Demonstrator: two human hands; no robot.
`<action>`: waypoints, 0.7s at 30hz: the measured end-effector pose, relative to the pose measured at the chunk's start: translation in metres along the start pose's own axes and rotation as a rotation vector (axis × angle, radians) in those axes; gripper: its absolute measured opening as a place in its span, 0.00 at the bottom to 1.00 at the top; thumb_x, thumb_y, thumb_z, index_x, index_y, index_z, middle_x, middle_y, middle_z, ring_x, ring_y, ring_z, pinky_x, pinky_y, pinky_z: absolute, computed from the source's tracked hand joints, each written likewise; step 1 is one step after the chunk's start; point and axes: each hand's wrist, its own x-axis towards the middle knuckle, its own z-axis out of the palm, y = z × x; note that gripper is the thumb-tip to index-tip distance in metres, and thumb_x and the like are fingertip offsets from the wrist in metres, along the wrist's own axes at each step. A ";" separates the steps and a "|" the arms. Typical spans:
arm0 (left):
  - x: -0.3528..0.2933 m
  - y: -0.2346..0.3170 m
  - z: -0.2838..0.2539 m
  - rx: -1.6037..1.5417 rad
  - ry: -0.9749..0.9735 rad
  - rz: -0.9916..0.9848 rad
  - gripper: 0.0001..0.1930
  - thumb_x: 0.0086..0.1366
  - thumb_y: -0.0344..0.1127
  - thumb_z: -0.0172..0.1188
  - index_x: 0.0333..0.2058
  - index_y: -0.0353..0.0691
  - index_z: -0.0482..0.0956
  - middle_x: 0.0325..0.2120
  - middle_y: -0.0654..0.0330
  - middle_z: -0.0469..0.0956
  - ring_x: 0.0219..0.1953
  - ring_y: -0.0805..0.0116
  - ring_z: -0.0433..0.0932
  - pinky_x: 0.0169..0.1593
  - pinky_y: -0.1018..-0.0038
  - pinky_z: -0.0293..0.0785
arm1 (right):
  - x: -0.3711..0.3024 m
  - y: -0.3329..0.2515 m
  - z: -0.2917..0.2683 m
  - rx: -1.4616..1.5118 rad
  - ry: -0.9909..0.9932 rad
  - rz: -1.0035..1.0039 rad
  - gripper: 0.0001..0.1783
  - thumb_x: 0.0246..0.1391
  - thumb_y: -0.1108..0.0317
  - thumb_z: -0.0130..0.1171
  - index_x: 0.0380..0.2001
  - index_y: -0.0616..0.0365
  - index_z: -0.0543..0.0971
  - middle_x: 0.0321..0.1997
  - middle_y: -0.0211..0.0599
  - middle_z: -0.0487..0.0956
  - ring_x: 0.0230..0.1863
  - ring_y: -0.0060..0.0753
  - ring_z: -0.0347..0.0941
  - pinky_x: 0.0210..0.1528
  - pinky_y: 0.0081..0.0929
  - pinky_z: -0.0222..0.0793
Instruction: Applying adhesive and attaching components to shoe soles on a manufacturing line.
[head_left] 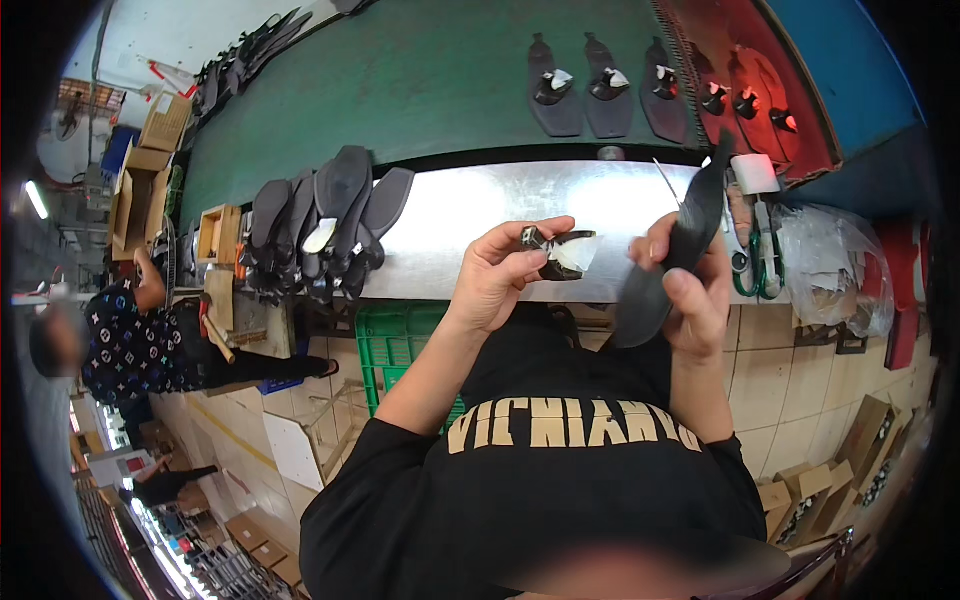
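Observation:
My left hand [490,280] pinches a small black sandal strap [572,268] with a white, paper-like piece on it, above the near edge of the metal bench [440,215]. To its right, my right hand [705,305] is closed around a dark sandal sole [697,215], tilted upright with its narrow end up. The strap and the sole are apart. At the left end of the bench lies a pile of dark soles [345,190], with black straps and white pieces among them.
Beyond the bench runs a green conveyor belt [430,90] carrying strapped soles [607,90] toward a red-lit opening. Green-handled scissors [768,265] and a clear plastic bag [835,265] sit at right. A green crate [385,345] stands below; a co-worker [140,335] is at left.

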 end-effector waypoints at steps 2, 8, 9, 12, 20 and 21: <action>-0.007 0.001 0.006 -0.051 0.027 0.021 0.10 0.60 0.20 0.59 0.41 0.34 0.80 0.53 0.49 0.77 0.47 0.66 0.80 0.50 0.72 0.79 | -0.007 -0.001 -0.005 -0.262 -0.098 -0.034 0.19 0.44 0.75 0.62 0.40 0.57 0.66 0.44 0.37 0.68 0.39 0.27 0.68 0.50 0.29 0.65; -0.024 -0.007 -0.002 0.096 0.016 0.112 0.16 0.58 0.17 0.60 0.46 0.33 0.80 0.44 0.56 0.80 0.42 0.73 0.79 0.43 0.78 0.80 | -0.036 0.008 0.007 -0.771 -0.148 -0.030 0.18 0.39 0.76 0.70 0.31 0.60 0.70 0.30 0.32 0.71 0.29 0.25 0.69 0.35 0.22 0.66; -0.025 -0.008 -0.003 0.115 0.011 0.090 0.16 0.57 0.17 0.61 0.46 0.33 0.80 0.43 0.56 0.80 0.41 0.73 0.79 0.42 0.78 0.80 | -0.038 0.007 0.006 -0.788 -0.166 -0.032 0.17 0.39 0.77 0.69 0.31 0.61 0.72 0.30 0.34 0.74 0.31 0.27 0.72 0.36 0.22 0.67; -0.027 -0.006 -0.003 0.126 0.001 0.073 0.16 0.57 0.18 0.62 0.46 0.32 0.80 0.43 0.57 0.80 0.40 0.74 0.79 0.41 0.79 0.79 | -0.044 0.007 0.007 -0.783 -0.174 -0.009 0.19 0.39 0.79 0.68 0.39 0.63 0.78 0.37 0.39 0.81 0.36 0.32 0.77 0.42 0.23 0.71; -0.026 -0.006 -0.001 0.113 -0.012 0.112 0.17 0.56 0.20 0.65 0.46 0.32 0.80 0.42 0.56 0.81 0.40 0.72 0.79 0.41 0.79 0.79 | -0.050 0.015 0.008 -0.790 -0.104 -0.053 0.28 0.39 0.79 0.69 0.49 0.62 0.79 0.44 0.44 0.83 0.43 0.37 0.80 0.47 0.26 0.73; -0.026 -0.006 -0.001 0.117 -0.021 0.113 0.17 0.55 0.20 0.65 0.45 0.32 0.80 0.42 0.55 0.81 0.39 0.73 0.79 0.41 0.79 0.79 | -0.050 0.015 0.008 -0.790 -0.103 -0.053 0.28 0.39 0.79 0.69 0.49 0.62 0.79 0.44 0.44 0.83 0.43 0.37 0.80 0.47 0.26 0.73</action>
